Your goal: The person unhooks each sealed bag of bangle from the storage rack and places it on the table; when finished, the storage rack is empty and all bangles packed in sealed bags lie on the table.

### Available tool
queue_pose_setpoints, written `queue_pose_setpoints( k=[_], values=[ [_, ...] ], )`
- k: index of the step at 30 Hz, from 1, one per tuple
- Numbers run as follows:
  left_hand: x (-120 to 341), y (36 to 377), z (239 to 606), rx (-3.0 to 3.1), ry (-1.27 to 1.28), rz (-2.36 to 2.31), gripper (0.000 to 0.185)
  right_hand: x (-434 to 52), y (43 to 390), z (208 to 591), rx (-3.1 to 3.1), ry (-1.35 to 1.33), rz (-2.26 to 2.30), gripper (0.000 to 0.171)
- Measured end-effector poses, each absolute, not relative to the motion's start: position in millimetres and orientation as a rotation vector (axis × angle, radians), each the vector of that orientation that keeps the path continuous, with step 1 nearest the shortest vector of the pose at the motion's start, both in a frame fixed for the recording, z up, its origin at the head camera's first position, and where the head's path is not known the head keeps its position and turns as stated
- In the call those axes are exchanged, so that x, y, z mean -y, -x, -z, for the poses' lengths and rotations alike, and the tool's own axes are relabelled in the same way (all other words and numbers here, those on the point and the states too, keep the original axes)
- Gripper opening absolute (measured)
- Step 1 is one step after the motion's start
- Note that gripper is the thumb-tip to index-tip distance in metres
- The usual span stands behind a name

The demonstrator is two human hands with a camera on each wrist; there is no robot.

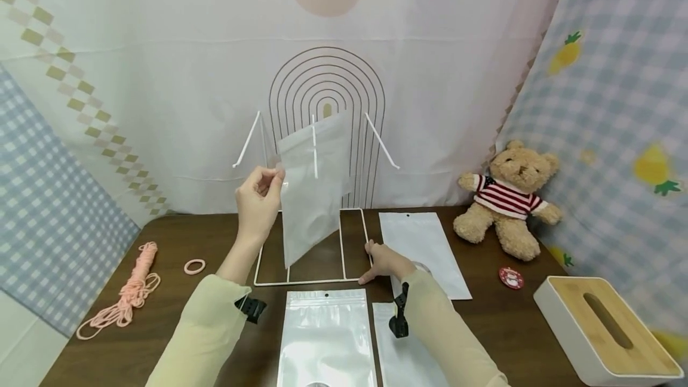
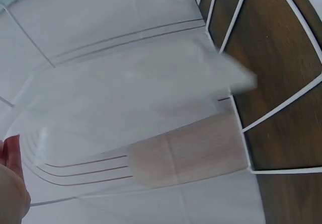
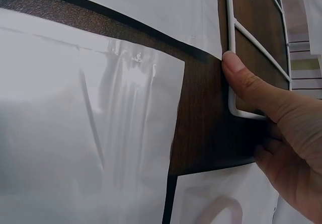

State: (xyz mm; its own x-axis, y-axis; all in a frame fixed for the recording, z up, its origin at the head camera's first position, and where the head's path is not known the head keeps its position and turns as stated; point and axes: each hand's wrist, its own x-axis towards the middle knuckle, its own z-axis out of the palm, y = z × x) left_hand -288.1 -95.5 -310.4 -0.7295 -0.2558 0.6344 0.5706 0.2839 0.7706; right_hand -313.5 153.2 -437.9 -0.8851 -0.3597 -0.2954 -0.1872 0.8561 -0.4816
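My left hand (image 1: 260,199) pinches the left edge of a whitish, translucent flat pouch (image 1: 312,196), which hangs upright and slanted over the white wire rack (image 1: 309,283). The rack's middle prong (image 1: 315,151) shows against the pouch's upper part; whether it passes through the pouch I cannot tell. In the left wrist view the pouch (image 2: 151,83) is blurred, with only part of the hand visible at the edge. My right hand (image 1: 389,260) grips the base's front right corner, its thumb (image 3: 246,80) on the wire.
White pouches lie flat in front (image 1: 326,327) and right (image 1: 421,243) of the rack; another (image 1: 403,351) is partly under my right forearm. Pink cord (image 1: 134,285) and a pink ring (image 1: 194,266) lie left. A teddy bear (image 1: 510,196), round badge (image 1: 510,278) and tissue box (image 1: 607,327) sit right.
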Motion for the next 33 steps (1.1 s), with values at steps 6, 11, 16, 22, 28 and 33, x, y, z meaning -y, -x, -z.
queue_pose_setpoints(
  k=[6, 11, 16, 22, 28, 33],
  values=[
    [99.3, 259.7, 309.2, 1.918, 0.325, 1.522, 0.015, -152.3, 314.1, 441.1, -2.666, 0.439, 0.635, 0.095],
    [99.8, 242.2, 308.2, 1.913, 0.325, 1.569, 0.013, -155.0, 315.0, 440.1, -2.667, 0.443, 0.61, 0.093],
    [101.3, 233.5, 305.4, 1.912, 0.375, 1.558, 0.012, -154.7, 316.7, 437.2, -2.68, 0.433, 0.591, 0.089],
    [110.9, 219.8, 302.6, 1.856, 0.431, 1.571, 0.009, -153.3, 318.0, 436.8, -2.662, 0.467, 0.59, 0.092],
    [144.4, 194.6, 299.7, 1.766, 0.438, 1.772, 0.009, -155.4, 316.8, 434.9, -2.65, 0.465, 0.566, 0.097],
    [207.5, 179.2, 323.9, 1.791, 0.246, 2.209, 0.019, -155.0, 315.7, 432.4, -2.631, 0.473, 0.567, 0.097]
  ],
)
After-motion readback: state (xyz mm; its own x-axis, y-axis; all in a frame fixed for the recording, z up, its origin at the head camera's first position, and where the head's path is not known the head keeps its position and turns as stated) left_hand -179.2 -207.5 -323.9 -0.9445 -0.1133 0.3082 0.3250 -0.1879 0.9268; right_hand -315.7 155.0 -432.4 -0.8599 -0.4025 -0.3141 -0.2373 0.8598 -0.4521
